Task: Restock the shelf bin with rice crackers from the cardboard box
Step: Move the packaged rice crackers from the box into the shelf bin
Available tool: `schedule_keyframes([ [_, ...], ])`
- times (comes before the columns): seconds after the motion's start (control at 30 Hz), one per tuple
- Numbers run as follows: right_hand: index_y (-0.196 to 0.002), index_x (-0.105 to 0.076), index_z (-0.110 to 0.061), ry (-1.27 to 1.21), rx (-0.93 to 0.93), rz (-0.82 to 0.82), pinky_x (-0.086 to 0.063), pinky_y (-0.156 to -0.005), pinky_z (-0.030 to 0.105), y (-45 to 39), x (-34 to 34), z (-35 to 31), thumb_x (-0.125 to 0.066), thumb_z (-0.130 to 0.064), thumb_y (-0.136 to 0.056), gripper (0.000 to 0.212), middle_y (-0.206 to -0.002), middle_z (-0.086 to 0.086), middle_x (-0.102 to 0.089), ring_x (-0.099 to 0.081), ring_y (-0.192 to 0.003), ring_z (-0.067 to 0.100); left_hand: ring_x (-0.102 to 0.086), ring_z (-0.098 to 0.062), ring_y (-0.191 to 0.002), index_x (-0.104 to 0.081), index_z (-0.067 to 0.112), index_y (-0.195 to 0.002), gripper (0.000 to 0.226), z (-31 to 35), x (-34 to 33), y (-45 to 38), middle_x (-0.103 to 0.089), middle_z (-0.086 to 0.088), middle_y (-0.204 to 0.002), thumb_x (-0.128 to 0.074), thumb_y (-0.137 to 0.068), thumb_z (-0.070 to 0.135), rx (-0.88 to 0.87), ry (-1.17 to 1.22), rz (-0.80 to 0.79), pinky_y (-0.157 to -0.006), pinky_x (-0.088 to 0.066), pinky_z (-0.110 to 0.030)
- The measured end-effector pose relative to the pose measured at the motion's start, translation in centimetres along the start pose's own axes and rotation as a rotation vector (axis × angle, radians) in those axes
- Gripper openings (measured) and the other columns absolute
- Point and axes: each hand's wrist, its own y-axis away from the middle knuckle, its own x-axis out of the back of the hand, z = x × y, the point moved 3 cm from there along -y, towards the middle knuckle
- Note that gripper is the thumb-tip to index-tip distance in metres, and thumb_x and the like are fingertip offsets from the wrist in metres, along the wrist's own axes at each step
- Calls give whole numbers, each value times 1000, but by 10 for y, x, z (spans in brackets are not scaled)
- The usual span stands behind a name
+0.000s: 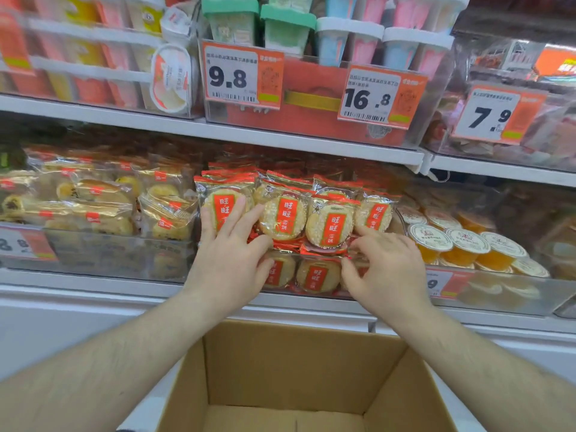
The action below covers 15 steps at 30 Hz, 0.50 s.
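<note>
Open brown cardboard box [299, 369] sits below the shelf's front edge — left hand [230, 257] flat, fingers straight, on red-labelled clear-wrapped rice crackers [327, 232] in the clear plastic shelf bin [314, 294]; right hand [386, 269] pinches a pack.

The scene is brightly and evenly lit from above, so shadows are soft, with only a dim band under the upper shelf [218, 132] and a mild shade inside the cardboard box [299, 369]. Glare streaks the clear bin fronts [124, 254] and glints off the shiny cracker wrappers [280, 213], while the price tags [232, 76] in the middle read sharply. The wide lens bends the shelf lines and stretches the forearms [93, 369] at the bottom corners, and the goods at the far left and right edges are smeared and out of focus.
</note>
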Motion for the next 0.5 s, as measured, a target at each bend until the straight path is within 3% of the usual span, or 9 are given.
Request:
schedule_keyframes([
  [0.07, -94, -72, -8, -5, 78, 84, -44, -97, 44, -9, 5, -3, -60, -26, -78, 26, -115, 9, -71, -64, -109, 29, -33, -37, -142, -71, 17, -108, 32, -1, 10, -8, -50, -14, -143, -59, -86, 38, -22, -48, 99, -113, -14, -68],
  [0.13, -115, -67, -7, 7, 102, 32, -35, -108, 47, -26, 3, -13, -51, -34, -83, 45, -133, 13, -60, -53, -125, 32, -24, -36, -145, -59, 22, -129, 47, 2, 20, -27, -39, -12, -152, -50, -90, 46, 67, -63, 91, -113, -10, -67],
  [0.23, -149, -35, -15, 26, 52, -201, -11, -120, 47, -59, -7, -41, -35, -56, -87, 74, -160, 15, -23, -18, -147, 31, 9, -32, -150, -11, 40, -154, 62, -3, 17, -58, 2, -4, -164, -26, -97, 61, 228, -94, -82, -110, 4, -70],
  [0.3, -156, -12, -30, 50, 36, -338, -1, -121, 49, -78, -21, -56, -29, -64, -90, 76, -165, 10, -4, -3, -151, 28, 13, -31, -149, 4, 46, -152, 62, -14, 8, -70, 6, 0, -164, -18, -97, 63, 263, -99, -173, -108, 5, -72],
  [0.4, -153, -11, -42, 63, -4, -411, -8, -119, 54, -88, -44, -68, -24, -67, -89, 70, -163, 5, -17, -15, -148, 30, 0, -28, -150, 1, 46, -151, 58, -30, -9, -75, -5, 2, -164, -16, -98, 61, 250, -52, -271, -110, 1, -73],
  [0.5, -152, -17, -43, 118, -10, -408, -11, -117, 56, -88, -57, -72, -21, -67, -88, 69, -162, 5, -22, -22, -144, 33, -1, -28, -150, -2, 44, -152, 58, -36, -15, -75, -2, 2, -164, -17, -99, 61, 236, -39, -328, -111, 0, -71],
])
